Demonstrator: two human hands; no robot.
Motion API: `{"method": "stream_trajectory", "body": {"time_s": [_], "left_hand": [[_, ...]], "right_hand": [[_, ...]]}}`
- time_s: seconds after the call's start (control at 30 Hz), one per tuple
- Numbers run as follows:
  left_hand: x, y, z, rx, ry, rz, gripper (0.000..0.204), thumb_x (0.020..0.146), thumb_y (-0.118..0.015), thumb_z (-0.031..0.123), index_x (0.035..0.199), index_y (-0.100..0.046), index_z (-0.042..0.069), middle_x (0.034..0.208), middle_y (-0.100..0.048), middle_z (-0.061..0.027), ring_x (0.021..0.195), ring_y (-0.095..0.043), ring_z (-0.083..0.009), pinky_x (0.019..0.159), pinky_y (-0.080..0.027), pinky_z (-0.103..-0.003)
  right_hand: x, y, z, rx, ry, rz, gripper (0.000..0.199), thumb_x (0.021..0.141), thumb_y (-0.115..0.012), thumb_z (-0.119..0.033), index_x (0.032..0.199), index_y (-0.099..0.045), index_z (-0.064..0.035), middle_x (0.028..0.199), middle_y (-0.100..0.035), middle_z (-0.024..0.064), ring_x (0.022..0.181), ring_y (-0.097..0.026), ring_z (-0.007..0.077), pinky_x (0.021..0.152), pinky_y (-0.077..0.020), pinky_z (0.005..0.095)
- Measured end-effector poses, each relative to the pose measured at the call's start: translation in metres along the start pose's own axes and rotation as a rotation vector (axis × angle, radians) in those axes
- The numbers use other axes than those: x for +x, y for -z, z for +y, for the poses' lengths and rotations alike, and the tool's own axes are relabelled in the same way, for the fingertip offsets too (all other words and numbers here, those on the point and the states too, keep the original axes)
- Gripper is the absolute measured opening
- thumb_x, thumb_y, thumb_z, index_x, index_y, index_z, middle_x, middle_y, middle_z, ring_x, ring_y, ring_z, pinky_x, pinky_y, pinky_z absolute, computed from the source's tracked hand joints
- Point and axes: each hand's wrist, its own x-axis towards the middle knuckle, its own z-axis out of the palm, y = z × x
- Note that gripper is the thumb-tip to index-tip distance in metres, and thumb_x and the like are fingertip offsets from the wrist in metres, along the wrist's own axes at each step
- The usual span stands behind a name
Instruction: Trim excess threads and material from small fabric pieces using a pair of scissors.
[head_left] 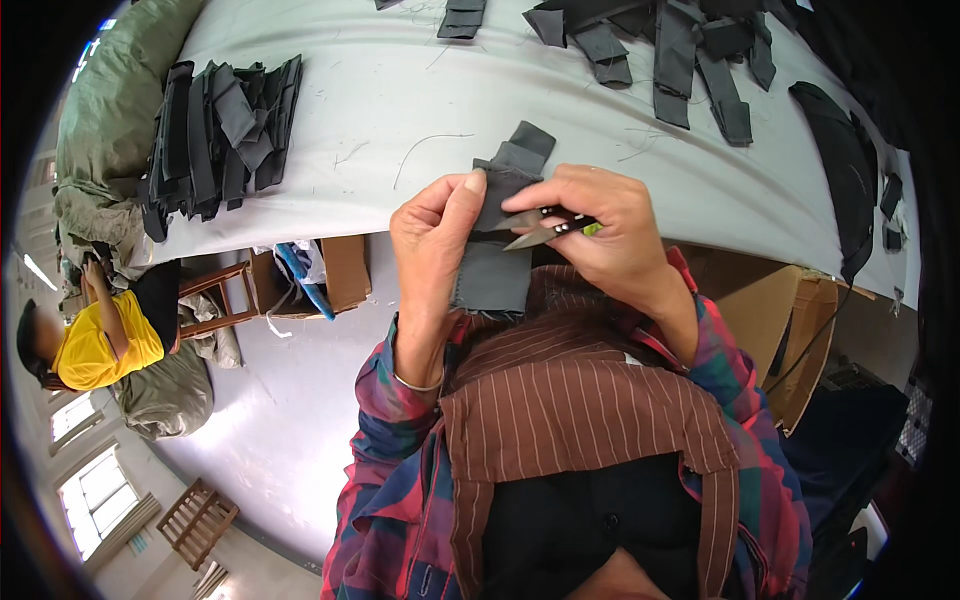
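Observation:
My left hand (437, 235) is closed on a dark grey strip of fabric (492, 277), its thumb pressed on the upper part. The strip is folded or layered at its top end and hangs down past the table's near edge. A pair of thread snips (540, 237) sits in my right hand (600, 220), the fingers wrapped round it. Its two blades are apart and point left, over the middle of the strip. Whether the blades touch the cloth or a thread I cannot tell.
On the white-covered table (350, 100) lie a stack of dark strips (220, 130) at left and a loose pile (690, 50) at far right. A black padded piece (835, 170) lies at right. Cardboard boxes (790, 320) stand underneath. A person in yellow (110, 340) sits at left.

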Motion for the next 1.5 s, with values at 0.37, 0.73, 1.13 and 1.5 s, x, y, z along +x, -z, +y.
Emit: {"method": "stream_trajectory", "body": {"time_s": [0.37,0.73,1.13,1.5], "left_hand": [[-0.004,-0.004,0.007,0.164,0.034,-0.019,0.019,0.091,-0.065,0.016,0.085,-0.069,-0.002,0.069,-0.061,0.0034,0.059,-0.050,-0.0013,0.052,-0.037,-0.017],[-0.005,0.001,0.006,0.255,0.026,-0.098,0.020,0.090,-0.065,0.016,0.086,-0.069,-0.003,0.069,-0.060,0.0039,0.062,-0.049,-0.0014,0.054,-0.038,-0.018],[-0.005,0.003,0.009,0.298,0.032,-0.113,0.021,0.091,-0.065,0.018,0.085,-0.069,-0.002,0.069,-0.060,0.0035,0.063,-0.049,-0.0021,0.055,-0.039,-0.019],[-0.003,0.005,0.005,0.340,-0.003,-0.111,0.022,0.090,-0.066,0.018,0.082,-0.069,-0.002,0.067,-0.059,0.0041,0.062,-0.048,-0.0013,0.054,-0.037,-0.018]], "right_hand": [[0.011,0.035,-0.004,-0.647,0.300,0.080,0.027,0.066,-0.077,-0.023,0.091,-0.070,-0.0195,0.069,-0.053,-0.0051,0.063,-0.047,0.0167,0.060,-0.0320,0.0311],[0.015,0.045,-0.007,-0.653,0.414,-0.073,0.026,0.067,-0.076,-0.018,0.093,-0.072,-0.0185,0.068,-0.053,-0.0047,0.062,-0.043,0.0163,0.060,-0.0270,0.0309],[0.012,0.037,0.001,-0.581,0.346,-0.051,0.021,0.069,-0.076,-0.024,0.088,-0.069,-0.0201,0.068,-0.053,-0.0050,0.064,-0.048,0.0173,0.060,-0.0317,0.0320],[0.010,0.035,-0.003,-0.650,0.296,-0.022,0.013,0.069,-0.076,-0.020,0.080,-0.068,-0.0184,0.066,-0.054,-0.0055,0.061,-0.047,0.0166,0.059,-0.0323,0.0310]]}}
